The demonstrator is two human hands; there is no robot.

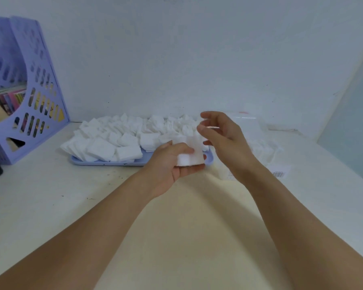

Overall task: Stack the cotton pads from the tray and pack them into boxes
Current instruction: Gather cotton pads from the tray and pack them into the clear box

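Left hand (172, 164) (gripping) pad stack (190, 158)

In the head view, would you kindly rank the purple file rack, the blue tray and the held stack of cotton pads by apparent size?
1. purple file rack, though it sits nearer the camera's edge
2. blue tray
3. stack of cotton pads in the left hand

Bright, even, cool light, seemingly from above; soft and diffuse. Only faint shadows under the forearms at lower centre. White cotton pads (105, 143) overexposed, edges melting together. Slight motion blur on the right hand (222, 132). Strong wide-angle bending at left and right borders. Overall soft, a little grainy.
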